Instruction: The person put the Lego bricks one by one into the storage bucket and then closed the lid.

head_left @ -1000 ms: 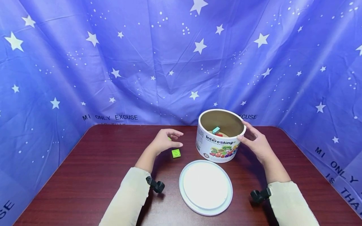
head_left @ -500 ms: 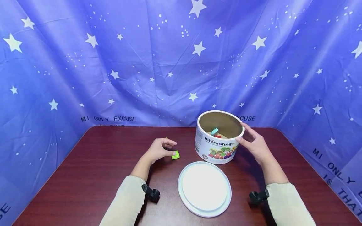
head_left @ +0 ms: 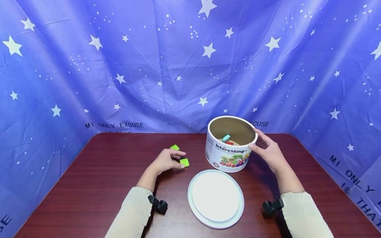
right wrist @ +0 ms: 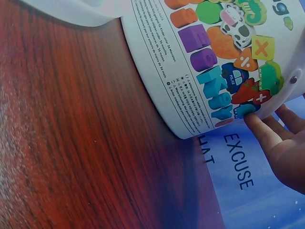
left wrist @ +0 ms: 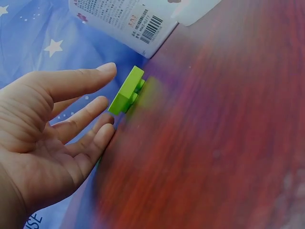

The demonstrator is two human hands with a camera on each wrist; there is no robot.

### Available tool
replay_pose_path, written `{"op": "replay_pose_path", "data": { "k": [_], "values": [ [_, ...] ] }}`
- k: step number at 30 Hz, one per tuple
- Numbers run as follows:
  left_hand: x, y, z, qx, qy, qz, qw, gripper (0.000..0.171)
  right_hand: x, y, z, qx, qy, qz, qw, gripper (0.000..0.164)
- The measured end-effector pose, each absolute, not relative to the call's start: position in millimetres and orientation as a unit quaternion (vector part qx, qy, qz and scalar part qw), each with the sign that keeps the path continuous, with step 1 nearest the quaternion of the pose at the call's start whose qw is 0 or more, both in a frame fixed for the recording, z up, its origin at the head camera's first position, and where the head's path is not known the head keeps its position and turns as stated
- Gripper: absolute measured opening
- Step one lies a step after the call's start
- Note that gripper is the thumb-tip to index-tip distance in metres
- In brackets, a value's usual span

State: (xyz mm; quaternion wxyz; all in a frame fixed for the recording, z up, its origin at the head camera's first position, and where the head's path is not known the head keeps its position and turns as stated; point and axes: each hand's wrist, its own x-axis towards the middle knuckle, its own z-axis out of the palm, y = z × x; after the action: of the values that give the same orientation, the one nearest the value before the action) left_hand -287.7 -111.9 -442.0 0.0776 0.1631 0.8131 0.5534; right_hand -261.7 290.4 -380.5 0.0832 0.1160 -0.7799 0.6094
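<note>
My left hand (head_left: pixel 166 160) hovers low over the table with thumb and fingers spread apart, holding nothing. Its thumb tip overlaps the edge of a square bright green toy brick (head_left: pixel 184 162) in the head view. From the left wrist, the same studded brick (left wrist: pixel 126 91) shows just beyond the fingertips. A second green brick (head_left: pixel 174 147) lies behind that hand. My right hand (head_left: pixel 268 150) grips the side of a white tub (head_left: pixel 227 160) near its rim, thumb at the front and fingers round the far side. Inside the open tub are a turquoise block (head_left: pixel 226 138) and a red piece (head_left: pixel 229 143).
A round white lid (head_left: pixel 215 199) lies flat on the dark red wooden table (head_left: pixel 89 185), in front of the tub. A blue star-printed curtain (head_left: pixel 166 66) encloses the back and sides. Each wrist wears a small black camera (head_left: pixel 159 205).
My left hand has moved left and nearer to me, uncovering the rear green brick. The right hand stays on the tub, which has hardly moved.
</note>
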Motion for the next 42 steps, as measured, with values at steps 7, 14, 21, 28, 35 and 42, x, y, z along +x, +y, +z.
{"op": "replay_pose_path", "data": {
  "k": [7,14,21,28,35,42],
  "values": [
    [-286,-110,-443,0.200,0.825,0.522,0.083,0.049,-261,290,-380,0.115,-0.780,0.609,0.081,0.070],
    [-285,-104,-442,0.225,0.863,0.448,0.062,0.045,-262,289,-382,0.114,-0.777,0.614,0.082,0.070],
    [-282,-101,-439,0.221,0.864,0.448,0.056,0.042,-263,289,-385,0.122,-0.769,0.621,0.089,0.069],
    [-283,-97,-441,0.198,0.834,0.511,0.057,0.045,-261,290,-381,0.113,-0.778,0.612,0.085,0.069],
    [-283,-96,-436,0.189,0.800,0.567,0.044,0.047,-260,290,-380,0.113,-0.783,0.606,0.085,0.069],
    [-285,-90,-420,0.195,0.791,0.580,0.019,0.047,-262,290,-380,0.114,-0.779,0.611,0.085,0.069]
  ]
}}
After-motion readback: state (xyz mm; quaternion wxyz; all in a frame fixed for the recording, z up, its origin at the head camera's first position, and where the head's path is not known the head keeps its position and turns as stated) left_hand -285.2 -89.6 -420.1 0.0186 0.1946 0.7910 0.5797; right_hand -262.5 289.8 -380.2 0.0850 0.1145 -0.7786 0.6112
